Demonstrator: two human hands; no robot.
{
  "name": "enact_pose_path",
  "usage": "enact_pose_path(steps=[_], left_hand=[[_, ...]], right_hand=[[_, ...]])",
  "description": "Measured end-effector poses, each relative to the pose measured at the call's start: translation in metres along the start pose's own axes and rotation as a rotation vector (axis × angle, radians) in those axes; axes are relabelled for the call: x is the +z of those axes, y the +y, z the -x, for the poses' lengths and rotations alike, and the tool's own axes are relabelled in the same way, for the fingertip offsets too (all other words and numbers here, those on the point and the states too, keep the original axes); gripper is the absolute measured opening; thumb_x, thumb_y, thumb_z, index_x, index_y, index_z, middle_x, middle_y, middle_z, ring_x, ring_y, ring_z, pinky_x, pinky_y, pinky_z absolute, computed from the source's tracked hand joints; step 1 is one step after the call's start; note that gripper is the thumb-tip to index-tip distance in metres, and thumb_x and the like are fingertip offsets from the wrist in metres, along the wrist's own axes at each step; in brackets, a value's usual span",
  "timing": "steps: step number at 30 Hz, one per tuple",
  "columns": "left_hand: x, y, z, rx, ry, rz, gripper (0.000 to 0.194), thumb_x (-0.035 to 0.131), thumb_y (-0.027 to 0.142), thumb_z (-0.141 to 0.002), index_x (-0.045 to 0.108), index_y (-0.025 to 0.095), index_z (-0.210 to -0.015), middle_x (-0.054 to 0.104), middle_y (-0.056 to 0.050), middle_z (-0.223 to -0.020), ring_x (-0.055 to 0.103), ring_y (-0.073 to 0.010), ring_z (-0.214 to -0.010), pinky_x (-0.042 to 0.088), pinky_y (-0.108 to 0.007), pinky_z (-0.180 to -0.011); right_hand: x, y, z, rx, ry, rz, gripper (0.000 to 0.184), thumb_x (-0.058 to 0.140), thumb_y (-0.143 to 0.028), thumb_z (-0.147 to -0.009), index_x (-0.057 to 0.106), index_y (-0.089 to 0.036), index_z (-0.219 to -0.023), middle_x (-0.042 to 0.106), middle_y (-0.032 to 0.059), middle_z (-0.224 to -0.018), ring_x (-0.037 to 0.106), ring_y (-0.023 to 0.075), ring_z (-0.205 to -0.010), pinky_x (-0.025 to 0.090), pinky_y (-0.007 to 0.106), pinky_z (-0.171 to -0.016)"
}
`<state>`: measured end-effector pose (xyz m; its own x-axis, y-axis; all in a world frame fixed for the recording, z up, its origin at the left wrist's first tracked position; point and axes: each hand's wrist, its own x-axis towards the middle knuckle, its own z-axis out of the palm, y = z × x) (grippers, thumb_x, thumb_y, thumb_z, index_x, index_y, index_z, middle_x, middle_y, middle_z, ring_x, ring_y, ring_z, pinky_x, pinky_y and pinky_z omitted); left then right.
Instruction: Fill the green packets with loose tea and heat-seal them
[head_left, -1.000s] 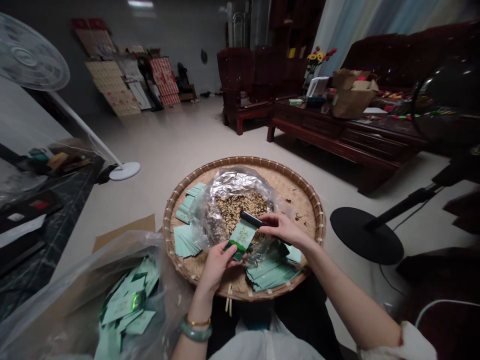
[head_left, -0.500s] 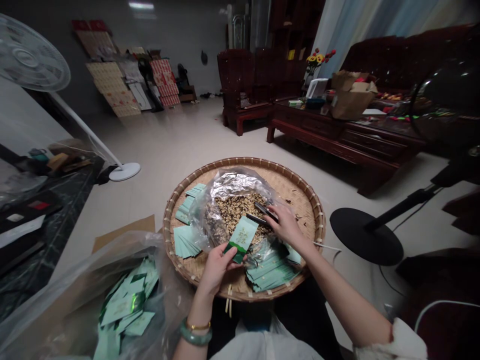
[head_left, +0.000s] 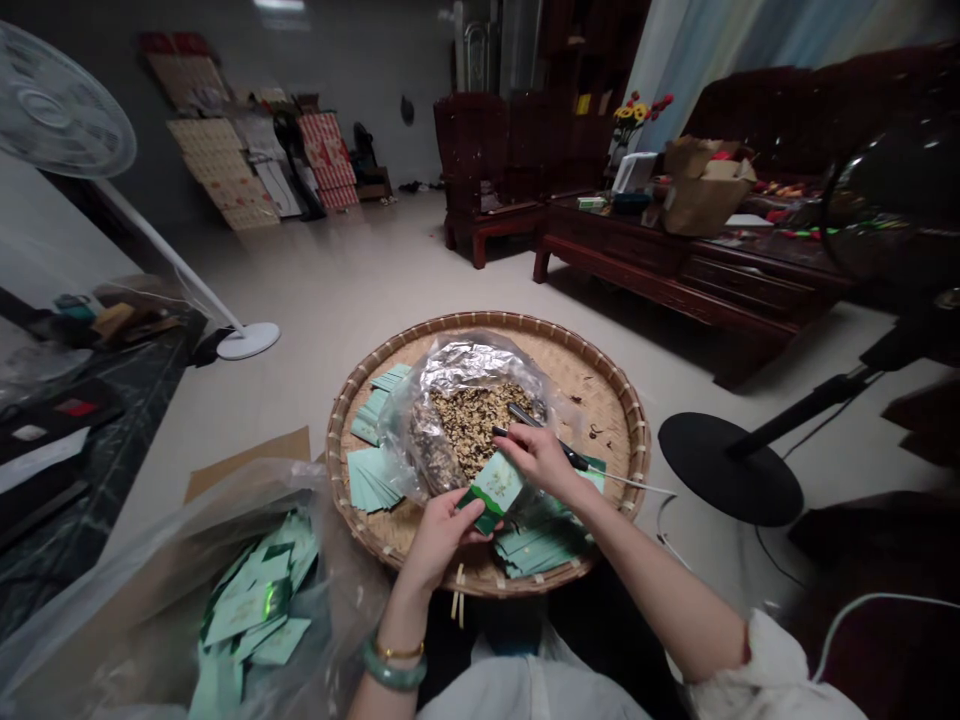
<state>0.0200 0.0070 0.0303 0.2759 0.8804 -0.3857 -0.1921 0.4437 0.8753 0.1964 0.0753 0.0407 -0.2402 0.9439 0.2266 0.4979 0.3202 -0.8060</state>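
My left hand holds a green sachet by its darker lower end, thumb on the front. The sachet tilts over the front of a clear plastic bag full of loose, dark-and-pale dry mix. Closed around a black two-armed, tong-like tool with a white cord, my right hand has its fingertips at the sachet's upper edge. Fingers partly hide the tool's arms. Fanned green sachets lie left of the bag, and a stack of sachets sits at the front right.
Everything rests on a round woven bamboo tray. At the lower left, a large plastic bag contains loose sachets. A white fan base and a black fan base flank the tray. A wooden table stands behind.
My right hand has moved left and forward over the tool, fingertips now at the sachet's top. The sachet has shifted slightly right and down.
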Motion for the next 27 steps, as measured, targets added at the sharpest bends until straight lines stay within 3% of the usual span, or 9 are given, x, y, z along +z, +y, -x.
enact_pose_path(steps=[3,6,9,12,16,19,22,24,27], left_hand=[[0.002,0.000,0.000,-0.009,0.007,0.032,0.039,0.078,0.039,-0.060,0.067,0.009,-0.084,0.072,-0.008,-0.073,0.068,-0.0191,-0.064,0.052,-0.023,-0.054],[0.000,0.002,0.004,0.017,0.055,0.097,0.036,0.078,0.037,-0.061,0.067,0.012,-0.085,0.072,-0.006,-0.074,0.069,-0.0200,-0.066,0.053,-0.023,-0.054],[-0.012,0.008,0.011,0.251,0.233,0.329,0.030,0.078,0.040,-0.061,0.066,0.020,-0.080,0.072,0.001,-0.072,0.068,-0.0172,-0.067,0.053,-0.022,-0.059],[-0.028,0.016,0.021,0.600,0.520,0.658,0.034,0.078,0.048,-0.058,0.066,0.031,-0.086,0.073,0.009,-0.091,0.067,-0.0106,-0.071,0.051,-0.017,-0.061],[-0.034,0.017,0.026,0.667,0.567,0.641,0.049,0.074,0.045,-0.066,0.057,0.042,-0.113,0.070,0.009,-0.104,0.066,-0.0085,-0.073,0.050,-0.017,-0.063],[-0.026,0.007,0.021,0.548,0.481,0.364,0.047,0.074,0.035,-0.067,0.059,0.031,-0.111,0.071,0.003,-0.092,0.065,-0.0097,-0.065,0.050,-0.020,-0.061],[-0.015,-0.006,0.014,0.396,0.277,-0.193,0.029,0.071,0.029,-0.070,0.067,0.019,-0.097,0.071,-0.006,-0.089,0.065,-0.0183,-0.075,0.050,-0.028,-0.068],[-0.011,-0.012,0.009,0.447,0.180,-0.592,0.026,0.069,0.023,-0.071,0.069,0.021,-0.097,0.069,-0.007,-0.094,0.061,-0.0224,-0.087,0.048,-0.034,-0.079],[-0.006,-0.015,0.004,0.545,0.147,-1.101,0.035,0.067,0.014,-0.070,0.066,0.025,-0.103,0.063,-0.006,-0.101,0.052,-0.0243,-0.097,0.043,-0.039,-0.087]], right_hand=[[-0.005,0.001,-0.001,0.105,-0.047,-0.142,0.050,0.043,-0.060,-0.082,0.041,-0.018,-0.055,0.036,-0.0032,-0.052,0.035,0.0098,-0.051,0.026,0.022,-0.047],[-0.012,0.004,-0.001,0.242,-0.083,-0.368,0.055,0.034,-0.069,-0.081,0.055,-0.018,-0.073,0.043,-0.0031,-0.051,0.040,0.0100,-0.045,0.030,0.022,-0.043],[-0.016,0.010,0.002,0.325,-0.088,-0.497,0.060,0.033,-0.071,-0.079,0.057,-0.017,-0.087,0.049,-0.0028,-0.050,0.041,0.0095,-0.040,0.031,0.021,-0.040],[-0.012,0.017,0.007,0.332,-0.109,-0.468,0.056,0.036,-0.068,-0.080,0.058,-0.017,-0.085,0.047,-0.0035,-0.049,0.040,0.0088,-0.039,0.030,0.021,-0.040],[-0.004,0.018,0.018,0.211,-0.270,-0.189,0.034,0.051,-0.048,-0.080,0.060,-0.017,-0.069,0.052,-0.0018,-0.053,0.045,0.0103,-0.048,0.033,0.021,-0.047],[-0.008,0.015,0.030,0.107,-0.429,0.112,0.019,0.061,-0.032,-0.074,0.062,-0.017,-0.062,0.059,0.0000,-0.058,0.049,0.0118,-0.054,0.032,0.022,-0.052],[-0.021,0.015,0.043,0.102,-0.445,0.340,0.009,0.062,-0.023,-0.072,0.066,-0.018,-0.065,0.063,0.0029,-0.063,0.053,0.0149,-0.061,0.033,0.024,-0.056],[-0.029,0.018,0.051,0.092,-0.421,0.419,0.008,0.061,-0.020,-0.072,0.069,-0.019,-0.071,0.066,0.0054,-0.072,0.056,0.0185,-0.073,0.036,0.026,-0.064],[-0.036,0.026,0.060,0.065,-0.421,0.450,0.014,0.057,-0.014,-0.073,0.070,-0.019,-0.078,0.066,0.0068,-0.083,0.056,0.0208,-0.085,0.039,0.027,-0.074]])
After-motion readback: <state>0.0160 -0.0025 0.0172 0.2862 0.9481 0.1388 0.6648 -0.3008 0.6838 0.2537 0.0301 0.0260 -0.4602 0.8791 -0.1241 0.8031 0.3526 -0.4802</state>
